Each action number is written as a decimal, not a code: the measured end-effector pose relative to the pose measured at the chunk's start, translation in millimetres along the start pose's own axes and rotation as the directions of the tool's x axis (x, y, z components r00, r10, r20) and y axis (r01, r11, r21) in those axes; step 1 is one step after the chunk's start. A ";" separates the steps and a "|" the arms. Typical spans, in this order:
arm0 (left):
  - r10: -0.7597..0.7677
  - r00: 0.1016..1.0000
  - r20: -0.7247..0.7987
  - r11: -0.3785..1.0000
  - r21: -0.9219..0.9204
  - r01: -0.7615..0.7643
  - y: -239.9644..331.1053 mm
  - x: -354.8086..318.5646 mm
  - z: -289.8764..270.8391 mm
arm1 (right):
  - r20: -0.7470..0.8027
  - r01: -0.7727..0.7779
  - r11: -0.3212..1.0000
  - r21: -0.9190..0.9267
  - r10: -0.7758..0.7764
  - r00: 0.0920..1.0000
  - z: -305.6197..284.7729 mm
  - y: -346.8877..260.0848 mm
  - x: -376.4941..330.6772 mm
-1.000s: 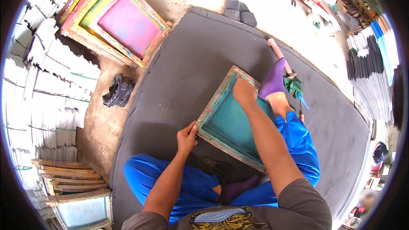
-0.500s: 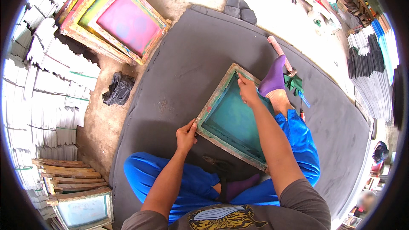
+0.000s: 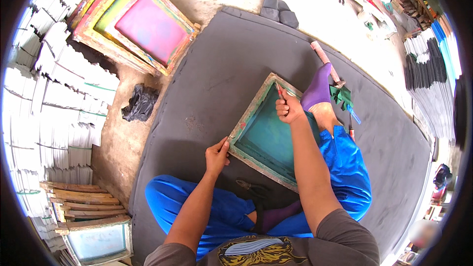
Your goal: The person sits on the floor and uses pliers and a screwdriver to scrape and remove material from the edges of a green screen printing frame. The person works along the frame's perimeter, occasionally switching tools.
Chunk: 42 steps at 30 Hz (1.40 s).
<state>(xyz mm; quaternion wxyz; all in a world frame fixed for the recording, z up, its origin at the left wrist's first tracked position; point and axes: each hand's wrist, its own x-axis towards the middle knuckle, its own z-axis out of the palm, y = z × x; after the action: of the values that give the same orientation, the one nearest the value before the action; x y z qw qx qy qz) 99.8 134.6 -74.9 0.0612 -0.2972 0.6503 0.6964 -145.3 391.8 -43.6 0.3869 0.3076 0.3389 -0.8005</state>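
Note:
A wooden-framed printing screen [image 3: 261, 165] with teal mesh lies tilted on the dark mat between my legs. My left hand [image 3: 217, 157] pinches its left corner, thumb on top. Over the mesh near the far corner, my right hand [image 3: 289, 108] is closed around a small red-handled tool [image 3: 279, 90]; its tip is at the inner edge of the frame, and its exact kind is hard to make out. My purple-socked foot [image 3: 318, 88] rests against the screen's right side. A pair of pliers [image 3: 250, 186] lies near my folded leg.
A hammer [image 3: 325, 61] with a pinkish handle, green scraps [image 3: 340, 96] and another red-handled tool [image 3: 352, 133] lie beyond my foot. Coloured screens [image 3: 152, 27] lean at far left, near white stacks [image 3: 69, 103] and a black bag [image 3: 140, 102]. Grey slippers [image 3: 279, 12] sit at the mat's far edge.
My right hand has drawn slightly back from the far corner and turned, with the red-handled tool now showing. The left hand keeps its grip on the frame corner.

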 end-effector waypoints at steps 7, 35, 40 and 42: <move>-0.016 1.000 -0.006 0.999 -0.043 0.016 -5.7 0.2 -3.0 | -0.177 0.113 0.902 -0.417 -0.203 0.963 25.4 20.7 -17.2; 0.345 0.938 0.019 0.854 0.409 -0.322 -49.2 3.8 -5.2 | 0.394 -0.045 -0.556 -0.830 -0.641 0.658 -29.5 208.8 -193.7; 0.398 0.891 0.218 0.774 0.442 -0.454 -47.2 -12.6 -10.1 | 0.391 0.034 -0.615 -0.788 -0.456 0.800 -17.4 251.2 -192.5; 0.408 0.878 0.248 0.768 0.427 -0.478 -49.9 -17.9 -13.8 | 0.356 0.015 -0.665 -0.747 -0.381 0.853 -14.8 270.1 -189.7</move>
<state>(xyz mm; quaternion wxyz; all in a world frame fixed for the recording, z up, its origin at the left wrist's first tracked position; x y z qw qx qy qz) 142.5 134.3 -109.1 0.0118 -0.0608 0.8464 0.5289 178.7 354.1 8.7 0.1876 -0.2188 0.9539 -0.0842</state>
